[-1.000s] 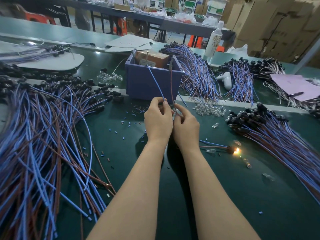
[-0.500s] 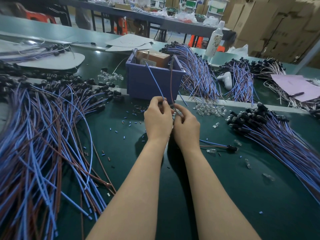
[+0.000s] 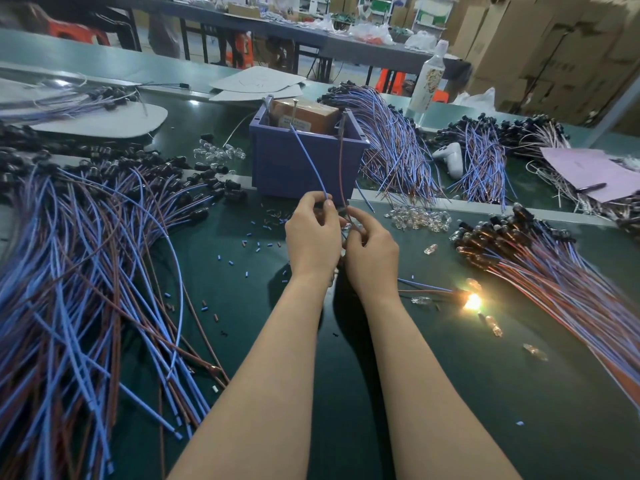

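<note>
- The small lamp (image 3: 471, 301) lying at four o'clock from your hands is glowing again. Half a second ago it was dark, and half a second before that it was lit.
- Your hands have hardly shifted across those moments, so the flicker most likely comes from a contact you are making and breaking between your fingers, not from any move of the lamp.
- Read that as a live test: the circuit closes and this lamp works. The step looks close to done, and a steady glow would confirm it.
- Your left hand (image 3: 313, 237) is closed in a pinch, thumb and forefinger holding the lower end of the blue wire (image 3: 308, 157). That wire climbs towards twelve o'clock to a metal pin in the purple box (image 3: 294, 168).
- Your right hand (image 3: 372, 252) is curled, its fingertips gripping the brown wire (image 3: 341, 168) just beside the blue one. This wire also rises to the box at twelve o'clock.
- The two hands are touching or nearly so. The join itself sits in the gap behind your knuckles, so I cannot tell for certain which bare ends meet there.
- The lamp's own blue and brown leads run along the green mat (image 3: 450, 393) from the lamp back under your right wrist, at about ten o'clock from the lamp.
- Loose clear bulbs (image 3: 420, 218) lie at two o'clock from your right hand. Wired bundles lie at nine o'clock (image 3: 86, 271) and at three o'clock (image 3: 554, 271), well apart from your hands.
</note>
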`<act>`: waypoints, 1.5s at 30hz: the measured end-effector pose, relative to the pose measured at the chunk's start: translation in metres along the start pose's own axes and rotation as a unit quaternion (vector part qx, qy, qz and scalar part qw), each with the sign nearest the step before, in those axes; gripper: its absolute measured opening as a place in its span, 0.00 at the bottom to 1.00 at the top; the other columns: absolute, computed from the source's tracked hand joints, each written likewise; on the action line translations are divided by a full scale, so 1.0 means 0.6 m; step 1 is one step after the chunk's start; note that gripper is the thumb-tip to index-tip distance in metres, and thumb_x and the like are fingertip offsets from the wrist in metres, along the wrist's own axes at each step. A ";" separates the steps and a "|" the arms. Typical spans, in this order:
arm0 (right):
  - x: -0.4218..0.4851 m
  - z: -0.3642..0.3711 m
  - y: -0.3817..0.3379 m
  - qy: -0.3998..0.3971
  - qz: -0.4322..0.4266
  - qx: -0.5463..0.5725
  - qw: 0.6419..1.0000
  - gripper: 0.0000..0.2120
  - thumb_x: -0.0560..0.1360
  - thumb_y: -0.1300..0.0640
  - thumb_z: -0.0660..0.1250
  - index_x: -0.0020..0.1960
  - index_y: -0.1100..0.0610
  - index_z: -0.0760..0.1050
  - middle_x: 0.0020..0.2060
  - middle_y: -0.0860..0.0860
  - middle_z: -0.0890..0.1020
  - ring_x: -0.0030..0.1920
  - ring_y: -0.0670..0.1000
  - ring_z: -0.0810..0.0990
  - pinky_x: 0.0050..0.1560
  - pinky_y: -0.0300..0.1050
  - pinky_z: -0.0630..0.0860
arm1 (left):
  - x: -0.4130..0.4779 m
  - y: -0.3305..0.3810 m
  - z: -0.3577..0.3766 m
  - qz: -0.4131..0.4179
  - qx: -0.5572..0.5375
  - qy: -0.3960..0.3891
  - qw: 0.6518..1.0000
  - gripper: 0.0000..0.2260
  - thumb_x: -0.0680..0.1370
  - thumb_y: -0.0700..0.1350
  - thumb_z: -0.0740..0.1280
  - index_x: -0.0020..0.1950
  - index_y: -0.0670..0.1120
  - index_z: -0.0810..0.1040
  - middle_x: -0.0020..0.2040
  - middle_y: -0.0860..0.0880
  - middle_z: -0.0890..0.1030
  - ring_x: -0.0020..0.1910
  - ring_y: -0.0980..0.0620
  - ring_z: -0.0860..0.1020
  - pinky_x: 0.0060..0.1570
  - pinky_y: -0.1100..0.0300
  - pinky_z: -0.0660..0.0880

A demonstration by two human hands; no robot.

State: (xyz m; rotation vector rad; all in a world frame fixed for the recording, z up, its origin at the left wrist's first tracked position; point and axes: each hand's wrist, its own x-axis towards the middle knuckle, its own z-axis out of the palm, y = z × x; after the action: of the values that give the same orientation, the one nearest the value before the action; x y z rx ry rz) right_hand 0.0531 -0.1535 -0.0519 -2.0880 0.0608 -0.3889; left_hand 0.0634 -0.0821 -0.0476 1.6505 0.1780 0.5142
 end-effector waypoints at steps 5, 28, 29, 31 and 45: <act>0.000 0.001 0.000 0.002 -0.006 0.003 1.000 0.19 0.76 0.65 0.58 0.64 0.54 0.76 0.54 0.53 0.83 0.50 0.56 0.80 0.55 0.49 0.74 | 0.000 0.001 -0.001 -0.001 0.001 -0.003 1.000 0.04 0.81 0.43 0.60 0.49 0.48 0.74 0.42 0.46 0.83 0.37 0.57 0.78 0.42 0.64 0.75; 0.010 -0.245 -0.080 0.101 -0.166 -0.103 0.976 0.07 0.77 0.61 0.63 0.47 0.61 0.80 0.37 0.51 0.75 0.37 0.51 0.71 0.38 0.39 0.63 | -0.030 0.248 0.090 0.212 0.000 -0.236 0.948 0.09 0.79 0.40 0.63 0.54 0.44 0.81 0.39 0.56 0.78 0.31 0.67 0.70 0.36 0.72 0.67; 0.011 -0.271 -0.081 0.100 -0.160 -0.119 0.975 0.06 0.75 0.64 0.62 0.42 0.61 0.78 0.33 0.51 0.75 0.34 0.51 0.70 0.36 0.38 0.63 | -0.043 0.261 0.104 0.238 0.013 -0.258 0.936 0.09 0.79 0.40 0.63 0.54 0.44 0.82 0.41 0.54 0.80 0.33 0.66 0.72 0.37 0.71 0.70; 0.015 -0.318 -0.077 0.105 -0.147 -0.162 0.970 0.06 0.70 0.64 0.61 0.37 0.62 0.76 0.30 0.56 0.77 0.32 0.54 0.71 0.36 0.42 0.66 | -0.071 0.282 0.131 0.289 0.028 -0.301 0.908 0.10 0.79 0.38 0.63 0.56 0.43 0.82 0.50 0.48 0.82 0.42 0.58 0.77 0.48 0.65 0.74; -0.013 -0.401 0.034 0.357 0.008 0.513 0.780 0.12 0.80 0.61 0.57 0.41 0.58 0.75 0.28 0.49 0.82 0.28 0.45 0.80 0.31 0.35 0.76 | -0.165 0.216 0.286 -0.044 -0.186 -0.310 0.931 0.11 0.83 0.44 0.57 0.44 0.45 0.76 0.31 0.52 0.80 0.27 0.60 0.77 0.31 0.65 0.75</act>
State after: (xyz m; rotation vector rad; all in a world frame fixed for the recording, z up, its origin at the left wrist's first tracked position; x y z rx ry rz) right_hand -0.0239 -0.3617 0.0430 -0.7743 0.2522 -0.9403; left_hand 0.0263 -0.2968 0.0449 1.3482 -0.2988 -0.0621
